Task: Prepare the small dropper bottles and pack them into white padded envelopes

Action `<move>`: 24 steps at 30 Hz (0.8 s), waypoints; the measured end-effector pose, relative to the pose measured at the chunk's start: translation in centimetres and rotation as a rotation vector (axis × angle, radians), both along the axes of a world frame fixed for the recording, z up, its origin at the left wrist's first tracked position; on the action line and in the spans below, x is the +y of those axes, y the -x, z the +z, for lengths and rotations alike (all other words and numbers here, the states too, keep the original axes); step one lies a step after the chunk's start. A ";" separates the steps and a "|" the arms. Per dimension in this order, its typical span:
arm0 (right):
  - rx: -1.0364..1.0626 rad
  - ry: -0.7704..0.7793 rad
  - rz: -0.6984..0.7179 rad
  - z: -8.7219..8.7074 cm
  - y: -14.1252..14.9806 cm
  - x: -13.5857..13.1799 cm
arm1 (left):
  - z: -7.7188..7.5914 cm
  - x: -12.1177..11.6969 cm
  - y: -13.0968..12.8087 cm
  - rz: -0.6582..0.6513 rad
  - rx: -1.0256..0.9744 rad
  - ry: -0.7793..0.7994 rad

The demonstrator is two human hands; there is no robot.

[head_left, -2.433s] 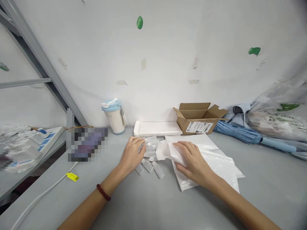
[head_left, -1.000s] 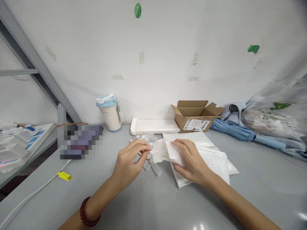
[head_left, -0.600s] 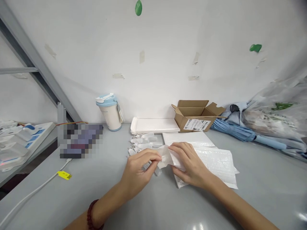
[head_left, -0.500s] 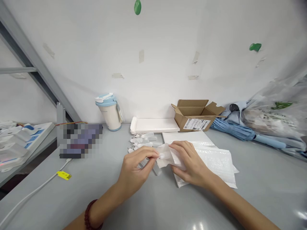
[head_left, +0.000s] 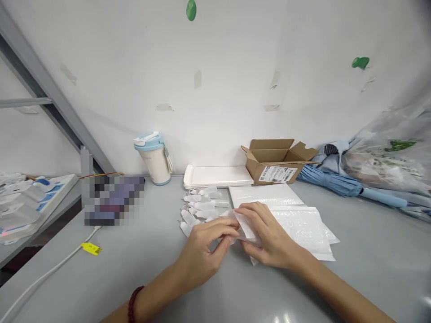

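Observation:
My right hand [head_left: 269,235] grips a white bubble mailer [head_left: 247,225], its fingers on top and the thumb below. At the mailer's mouth my left hand [head_left: 207,251] is closed, thumb and fingertips pinched together inside the opening. What sits between those fingertips is hidden by the fingers and the mailer flap. Several small translucent white tube-like pieces with thin loops [head_left: 204,205] lie just beyond my left hand. More white bubble mailers [head_left: 308,229] lie flat under and to the right of my right hand.
Against the wall stand a cream tumbler with a blue lid [head_left: 155,159], a stack of white flat packs [head_left: 218,176] and an open cardboard box [head_left: 278,168]. A folded blue umbrella [head_left: 336,180] and plastic bags [head_left: 387,152] occupy the right. A white cable [head_left: 50,273] crosses the left.
My left hand has moved right and slightly down, its fingertips now farther into the mailer's mouth. The small whitish thing at its fingertips is now hidden. My right hand keeps its grip.

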State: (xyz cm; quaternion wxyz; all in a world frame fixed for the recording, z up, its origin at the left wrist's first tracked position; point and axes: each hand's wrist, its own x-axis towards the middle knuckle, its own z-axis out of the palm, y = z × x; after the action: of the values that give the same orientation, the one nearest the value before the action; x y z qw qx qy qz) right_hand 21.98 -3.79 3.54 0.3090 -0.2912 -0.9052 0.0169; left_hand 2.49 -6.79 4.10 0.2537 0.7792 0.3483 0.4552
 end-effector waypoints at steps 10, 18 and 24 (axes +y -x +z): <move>0.045 -0.040 -0.006 -0.1 0.1 0.0 | -0.2 0.9 0.5 0.192 -0.048 0.284; 0.090 -0.081 0.069 0.0 0.8 -0.7 | 0.5 0.9 0.3 0.062 0.118 0.497; -0.156 0.067 -0.073 1.0 0.1 -0.3 | 0.8 1.4 0.7 0.109 -0.069 0.551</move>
State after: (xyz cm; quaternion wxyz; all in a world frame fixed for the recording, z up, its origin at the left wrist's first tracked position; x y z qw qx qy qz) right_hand 21.87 -4.06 4.53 0.2282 -0.3347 -0.9142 0.0133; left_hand 1.75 -5.39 4.91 0.4426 0.6449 0.4915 0.3829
